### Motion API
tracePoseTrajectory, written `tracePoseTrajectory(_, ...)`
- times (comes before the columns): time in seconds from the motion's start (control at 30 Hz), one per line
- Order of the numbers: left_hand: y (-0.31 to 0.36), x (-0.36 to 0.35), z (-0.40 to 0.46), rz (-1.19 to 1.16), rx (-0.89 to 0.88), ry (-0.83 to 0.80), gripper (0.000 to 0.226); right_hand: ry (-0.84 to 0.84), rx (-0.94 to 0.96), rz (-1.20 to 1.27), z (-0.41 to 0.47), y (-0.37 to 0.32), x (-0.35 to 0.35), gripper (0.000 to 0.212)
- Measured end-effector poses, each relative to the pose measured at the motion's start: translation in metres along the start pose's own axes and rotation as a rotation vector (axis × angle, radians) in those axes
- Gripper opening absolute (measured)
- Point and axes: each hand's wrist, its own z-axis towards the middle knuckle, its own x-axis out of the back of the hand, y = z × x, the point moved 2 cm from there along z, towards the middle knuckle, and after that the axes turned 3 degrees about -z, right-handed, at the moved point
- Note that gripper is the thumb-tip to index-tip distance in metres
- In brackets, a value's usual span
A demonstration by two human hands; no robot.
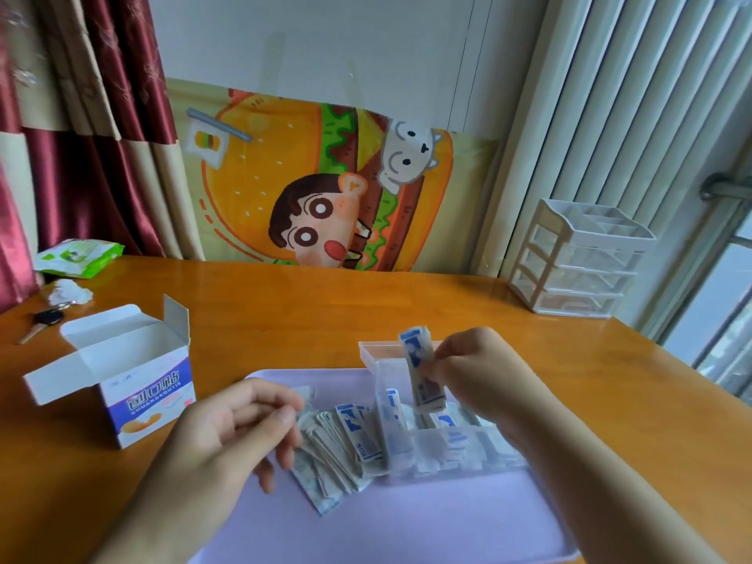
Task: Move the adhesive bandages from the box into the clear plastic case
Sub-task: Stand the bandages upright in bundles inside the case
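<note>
The open white and purple bandage box [122, 372] stands at the left of the wooden table. On a lilac mat [407, 519] sits the clear plastic case [447, 441] with its lid [378, 352] up behind it; bandages lie inside. My right hand [484, 368] pinches an upright stack of bandages [423, 372] over the case. A loose fanned pile of bandages [346, 449] lies on the mat left of the case. My left hand [240, 429] hovers over that pile with fingers loosely curled; a pale scrap shows by its fingertips, and whether they hold it is unclear.
A white drawer organiser [578, 262] stands at the back right. A green wipes packet [77, 258], crumpled tissue [69, 293] and a key [40, 323] lie at the far left. A cartoon cloth hangs behind the table.
</note>
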Motion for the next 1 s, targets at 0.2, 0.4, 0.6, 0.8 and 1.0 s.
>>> tracePoseTrajectory(0.2, -0.003, 0.004, 0.002, 0.011, -0.002, 0.003, 0.024, -0.229, -0.078, -0.241, 0.021, 0.013, -0.026, 0.012)
tracePoseTrajectory(0.4, -0.005, 0.007, 0.004, 0.026, 0.009, 0.018, 0.026, -0.197, 0.024, -0.448, 0.029, 0.014, -0.044, 0.020)
tracePoseTrajectory(0.6, -0.011, 0.012, 0.007, 0.138, 0.036, 0.065, 0.023, -0.228, 0.086, -0.695, 0.018, 0.001, -0.046, 0.021)
tracePoseTrajectory(0.8, -0.027, 0.016, 0.009, 0.496, 0.036, 0.074, 0.030, -0.188, 0.084, -0.681, 0.017, -0.005, -0.037, 0.021)
tracePoseTrajectory(1.0, -0.035, 0.014, 0.006, 0.708, -0.082, 0.026, 0.023, 0.160, 0.322, -0.576, -0.031, -0.040, -0.033, 0.019)
